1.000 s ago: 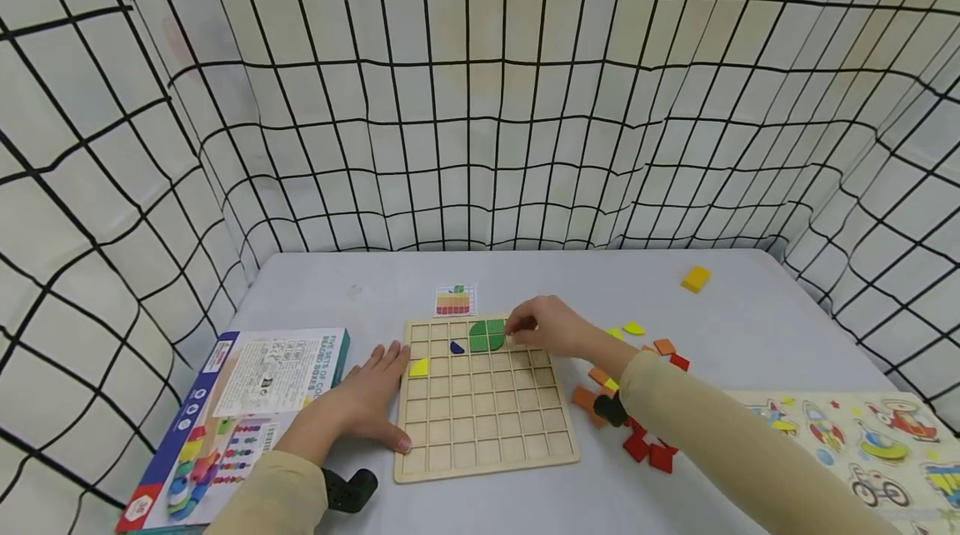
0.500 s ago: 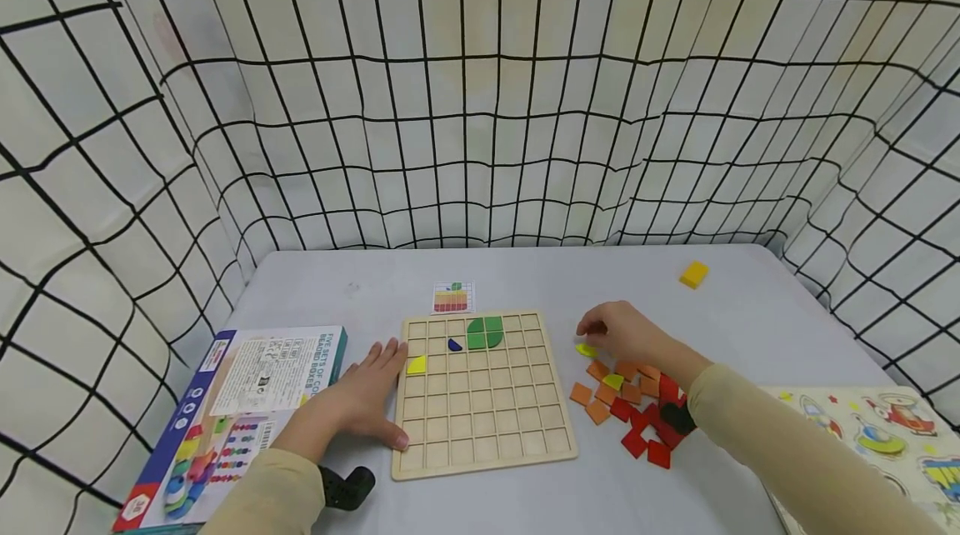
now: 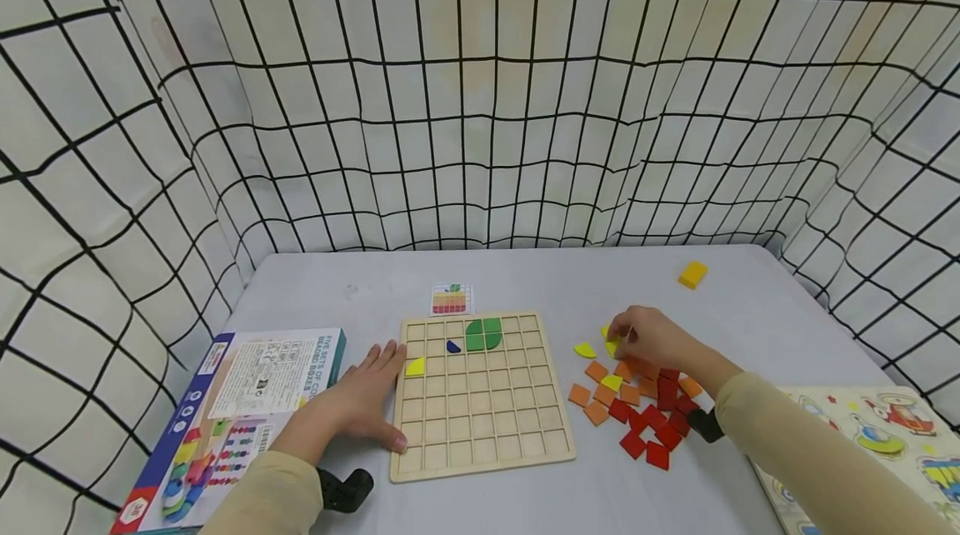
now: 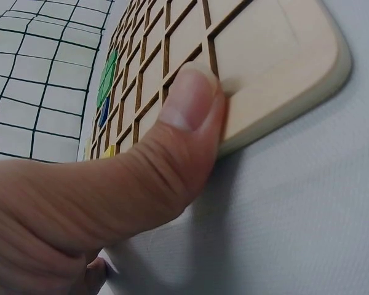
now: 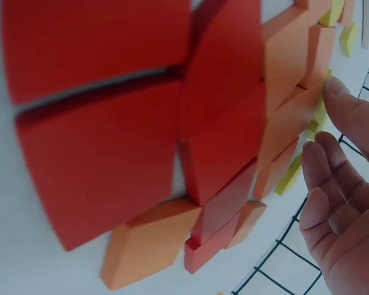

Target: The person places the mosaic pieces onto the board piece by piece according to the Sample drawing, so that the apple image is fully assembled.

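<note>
**Left hand on board edge, right hand in the loose tiles to its right**

Board (image 3: 487, 410): flat on the white cloth (image 3: 517, 506), pale wood, square grid of raised ribs, rounded corners, plain rim. All places below relative to it.

Left hand (image 3: 360, 406): at its left edge, fingers spread, thumb on the near-left corner.

Right hand (image 3: 657, 337): right of it, thumb and fingers curled about a yellow piece (image 3: 612, 350). Can't tell if it's pinched.

Edges/room: strip of cloth between right edge and nearest orange tiles (image 3: 579, 394). Card (image 3: 452, 299) just past the far edge. Box (image 3: 270, 381) to the left, left hand partly in the gap. Picture board (image 3: 881, 439) well right, beyond the tiles, partly under the right sleeve (image 3: 795, 443). Yellow block (image 3: 693, 274) well off, far right.

On it: four green pieces (image 3: 475, 342) form a leaf near the far edge; small dark-blue piece (image 3: 453, 347) just left of them; yellow tile (image 3: 415, 367) in the leftmost column.

Loose on the right: orange tiles plus red tiles (image 3: 657, 456), smooth, flat, squarish, some overlapping. Loose yellow ones have curved edges.
</note>
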`<state>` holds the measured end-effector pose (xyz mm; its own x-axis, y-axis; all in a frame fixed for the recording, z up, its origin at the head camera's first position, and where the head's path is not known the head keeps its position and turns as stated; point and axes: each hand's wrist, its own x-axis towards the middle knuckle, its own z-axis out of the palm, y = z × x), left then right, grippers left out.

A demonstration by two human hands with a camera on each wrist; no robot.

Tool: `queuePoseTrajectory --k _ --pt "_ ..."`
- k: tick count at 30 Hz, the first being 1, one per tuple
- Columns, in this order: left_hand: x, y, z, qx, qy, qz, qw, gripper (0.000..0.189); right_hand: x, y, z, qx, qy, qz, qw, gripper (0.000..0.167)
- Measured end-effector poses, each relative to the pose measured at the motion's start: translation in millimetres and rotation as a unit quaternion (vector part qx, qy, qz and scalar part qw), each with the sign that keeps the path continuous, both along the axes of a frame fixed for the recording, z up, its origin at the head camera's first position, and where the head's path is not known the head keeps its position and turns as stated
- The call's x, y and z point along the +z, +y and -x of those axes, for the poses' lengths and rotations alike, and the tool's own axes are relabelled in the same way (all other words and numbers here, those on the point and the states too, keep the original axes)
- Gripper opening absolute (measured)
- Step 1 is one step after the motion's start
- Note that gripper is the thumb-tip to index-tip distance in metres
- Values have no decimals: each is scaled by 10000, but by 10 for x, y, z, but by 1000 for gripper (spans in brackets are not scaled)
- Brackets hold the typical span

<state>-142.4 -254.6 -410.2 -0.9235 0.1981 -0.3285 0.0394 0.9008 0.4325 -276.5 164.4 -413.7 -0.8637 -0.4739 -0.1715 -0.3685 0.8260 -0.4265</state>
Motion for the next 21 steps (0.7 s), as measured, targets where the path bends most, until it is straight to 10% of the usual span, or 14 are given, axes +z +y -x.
queuePoseTrajectory --k 13,21 --pt "-3 3 -9 -4 22 -65 10000 134 -23 1 -30 -52 -3 -12 10000 16" --pt "3 8 -5 19 -14 -63 10000 133 69 -122 -11 -49 -174 964 9952 11"
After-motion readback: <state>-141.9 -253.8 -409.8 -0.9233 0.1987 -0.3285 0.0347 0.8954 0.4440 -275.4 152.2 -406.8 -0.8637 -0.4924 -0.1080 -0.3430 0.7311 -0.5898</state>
